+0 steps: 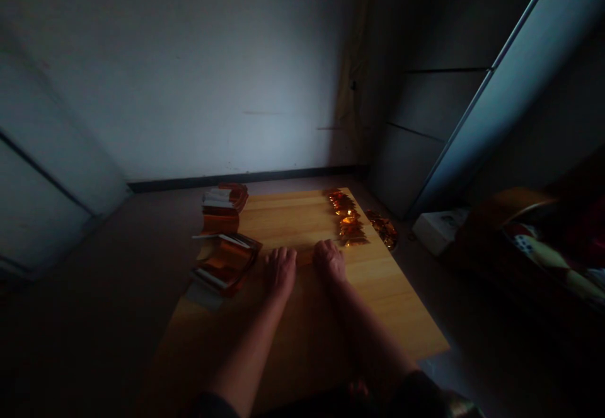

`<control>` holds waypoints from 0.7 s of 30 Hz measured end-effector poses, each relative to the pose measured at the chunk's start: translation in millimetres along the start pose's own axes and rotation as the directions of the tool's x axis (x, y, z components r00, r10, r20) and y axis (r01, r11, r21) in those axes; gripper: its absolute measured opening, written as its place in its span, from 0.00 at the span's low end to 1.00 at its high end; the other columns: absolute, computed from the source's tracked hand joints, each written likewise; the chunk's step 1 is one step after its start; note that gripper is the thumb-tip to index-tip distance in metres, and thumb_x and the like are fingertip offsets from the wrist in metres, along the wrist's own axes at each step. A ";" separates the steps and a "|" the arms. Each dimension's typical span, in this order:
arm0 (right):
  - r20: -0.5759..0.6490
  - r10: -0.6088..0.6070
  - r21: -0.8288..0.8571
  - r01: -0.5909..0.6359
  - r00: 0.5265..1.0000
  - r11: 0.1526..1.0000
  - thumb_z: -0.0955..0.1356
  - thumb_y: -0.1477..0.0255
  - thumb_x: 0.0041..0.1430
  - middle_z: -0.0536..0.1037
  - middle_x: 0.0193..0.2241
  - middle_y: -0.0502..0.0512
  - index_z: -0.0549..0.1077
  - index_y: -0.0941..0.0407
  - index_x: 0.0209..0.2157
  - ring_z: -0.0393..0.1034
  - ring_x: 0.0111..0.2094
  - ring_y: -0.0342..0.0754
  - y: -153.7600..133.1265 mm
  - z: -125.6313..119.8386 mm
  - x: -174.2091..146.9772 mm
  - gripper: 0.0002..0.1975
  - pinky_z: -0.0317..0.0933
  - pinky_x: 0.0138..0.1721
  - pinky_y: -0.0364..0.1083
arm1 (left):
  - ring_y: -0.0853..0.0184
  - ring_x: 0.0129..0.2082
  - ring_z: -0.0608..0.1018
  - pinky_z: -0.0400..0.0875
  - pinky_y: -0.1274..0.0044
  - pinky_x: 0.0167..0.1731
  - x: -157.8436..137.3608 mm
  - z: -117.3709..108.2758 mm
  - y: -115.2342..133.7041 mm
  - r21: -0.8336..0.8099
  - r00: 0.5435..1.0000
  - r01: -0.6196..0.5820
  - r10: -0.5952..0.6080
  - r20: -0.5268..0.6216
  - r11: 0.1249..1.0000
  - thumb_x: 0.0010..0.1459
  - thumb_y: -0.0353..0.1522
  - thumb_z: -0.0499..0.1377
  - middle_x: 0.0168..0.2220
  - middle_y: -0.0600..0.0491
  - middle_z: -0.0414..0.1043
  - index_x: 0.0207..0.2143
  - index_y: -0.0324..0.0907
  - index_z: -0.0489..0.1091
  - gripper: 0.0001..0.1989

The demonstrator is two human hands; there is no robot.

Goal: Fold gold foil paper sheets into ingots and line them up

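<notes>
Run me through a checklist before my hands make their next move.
1. Hands visible: ok; left hand and right hand are both over the table.
2. Item under the fingers: cannot tell, too dark.
3. Coppery sheets fully on the tabletop: not ok; some seem to jut past the left edge.
4. Golden folded pieces on the tabletop: ok, near its right edge.
5. Lighting: not ok, dim around the hands.

We can cross the wooden tabletop [288, 216] at its far middle; copper-coloured sheets [230, 258] block the left, folded golden foil [350, 226] the right
</notes>
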State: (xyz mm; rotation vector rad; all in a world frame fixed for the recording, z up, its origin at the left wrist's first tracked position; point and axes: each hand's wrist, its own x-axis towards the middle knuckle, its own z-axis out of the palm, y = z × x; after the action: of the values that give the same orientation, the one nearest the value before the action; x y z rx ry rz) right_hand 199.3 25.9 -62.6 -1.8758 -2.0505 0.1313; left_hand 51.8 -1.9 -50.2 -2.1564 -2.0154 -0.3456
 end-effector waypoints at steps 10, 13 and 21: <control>0.052 -0.039 -0.042 0.041 0.998 0.998 0.61 0.69 0.64 0.72 0.40 0.54 0.74 0.51 0.38 0.63 0.42 0.47 -5.2 -7.6 -0.8 0.10 0.51 0.39 0.44 | 0.60 0.40 0.71 0.62 0.70 0.39 8.6 13.7 -4.9 -0.077 0.992 -0.074 0.081 0.092 0.994 0.59 0.22 0.44 0.38 0.46 0.71 0.38 0.42 0.70 0.16; 0.051 0.014 -0.034 -0.012 0.999 0.999 0.60 0.70 0.64 0.73 0.40 0.55 0.74 0.52 0.38 0.64 0.42 0.47 -5.5 -7.1 0.9 0.11 0.52 0.39 0.43 | 0.60 0.40 0.71 0.62 0.71 0.39 7.2 12.3 -5.9 -0.076 0.993 -0.065 0.072 0.092 0.995 0.60 0.24 0.45 0.38 0.46 0.71 0.37 0.41 0.71 0.15; 0.048 0.146 -0.041 -0.144 0.988 0.989 0.66 0.60 0.57 0.73 0.40 0.58 0.72 0.55 0.39 0.65 0.43 0.52 -25.6 -9.3 7.2 0.14 0.53 0.40 0.48 | 0.61 0.40 0.71 0.64 0.71 0.39 6.7 7.3 -4.9 -0.064 0.992 -0.039 0.047 0.117 0.997 0.60 0.24 0.45 0.39 0.46 0.72 0.38 0.41 0.71 0.15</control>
State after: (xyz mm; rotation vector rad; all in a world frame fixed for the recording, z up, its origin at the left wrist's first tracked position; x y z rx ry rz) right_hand 177.7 28.5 -44.7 -2.0648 -1.9605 0.1802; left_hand 47.7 6.9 -55.5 -2.3054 -2.0416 -0.2840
